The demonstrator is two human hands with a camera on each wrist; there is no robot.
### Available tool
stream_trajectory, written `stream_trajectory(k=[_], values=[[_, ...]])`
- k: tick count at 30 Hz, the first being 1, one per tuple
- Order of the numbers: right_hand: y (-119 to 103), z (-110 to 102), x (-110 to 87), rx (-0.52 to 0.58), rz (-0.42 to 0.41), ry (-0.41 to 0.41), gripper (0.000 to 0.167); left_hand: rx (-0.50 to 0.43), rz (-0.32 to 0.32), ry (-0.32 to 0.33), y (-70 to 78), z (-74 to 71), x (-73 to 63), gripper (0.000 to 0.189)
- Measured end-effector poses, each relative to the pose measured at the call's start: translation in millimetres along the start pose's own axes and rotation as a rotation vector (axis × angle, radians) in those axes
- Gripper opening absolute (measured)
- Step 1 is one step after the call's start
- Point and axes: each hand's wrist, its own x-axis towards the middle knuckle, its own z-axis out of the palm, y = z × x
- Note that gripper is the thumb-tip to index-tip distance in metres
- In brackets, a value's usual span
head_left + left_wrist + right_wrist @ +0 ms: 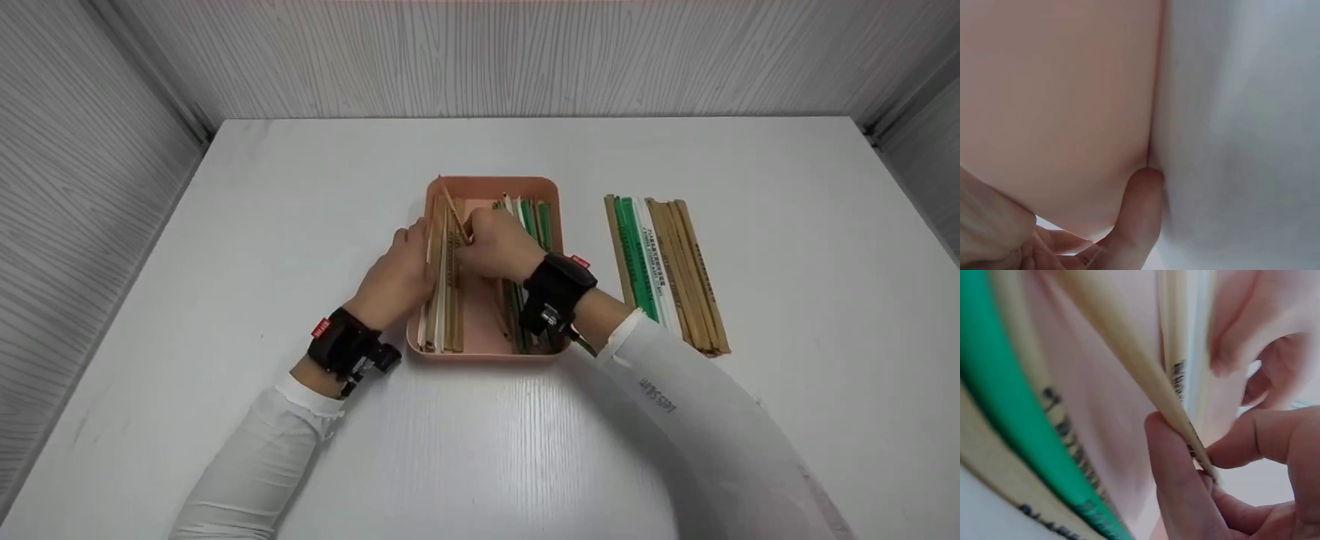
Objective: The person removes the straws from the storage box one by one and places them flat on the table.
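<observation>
A pink tray [487,330] holds slim paper-wrapped straws, with a brown and white row [442,319] along its left side and a green, white and brown row [543,223] along its right. My left hand [396,276] grips the tray's left wall; in the left wrist view a fingertip [1145,188] sits at the wall's lower edge. Over the tray's middle, my right hand [499,241] pinches one brown straw [1129,354] near its end between thumb and fingers. That straw slants across the left row in the head view. The right hand and wrist hide part of the right row.
On the white table [480,442], right of the tray, more wrapped straws [686,277] in brown, green and white lie side by side. The right forearm [675,397] covers their near left ends. Panels stand behind and at both sides of the table.
</observation>
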Motion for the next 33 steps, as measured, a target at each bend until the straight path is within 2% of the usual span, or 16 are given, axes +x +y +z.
stream_trajectory(k=[2,5,13,18,26,33], values=[[-0.7,-4.2,-4.0,0.069,-0.009,0.005,0.014,-0.009,0.004,0.002,-0.3,0.2,0.2,0.069],[-1.2,-11.3,-11.9,0.191,-0.029,0.028,0.026,-0.01,0.014,0.011,-0.9,0.2,0.0,0.068],[6.0,-37.6,-39.1,0.448,-0.13,0.147,0.036,0.001,0.002,0.004,-2.6,-0.8,-1.7,0.068],[12.2,-57.9,-57.1,0.602,-0.117,0.196,0.044,-0.008,0.0,-0.002,-4.7,-2.9,-3.7,0.068],[35.2,-87.1,-80.3,0.668,-0.03,0.286,0.044,-0.031,-0.01,-0.007,-10.0,-4.9,-4.8,0.069],[78.2,-114.8,-106.4,0.614,0.036,0.331,0.049,-0.025,-0.009,-0.013,-11.2,-4.8,-4.9,0.07]])
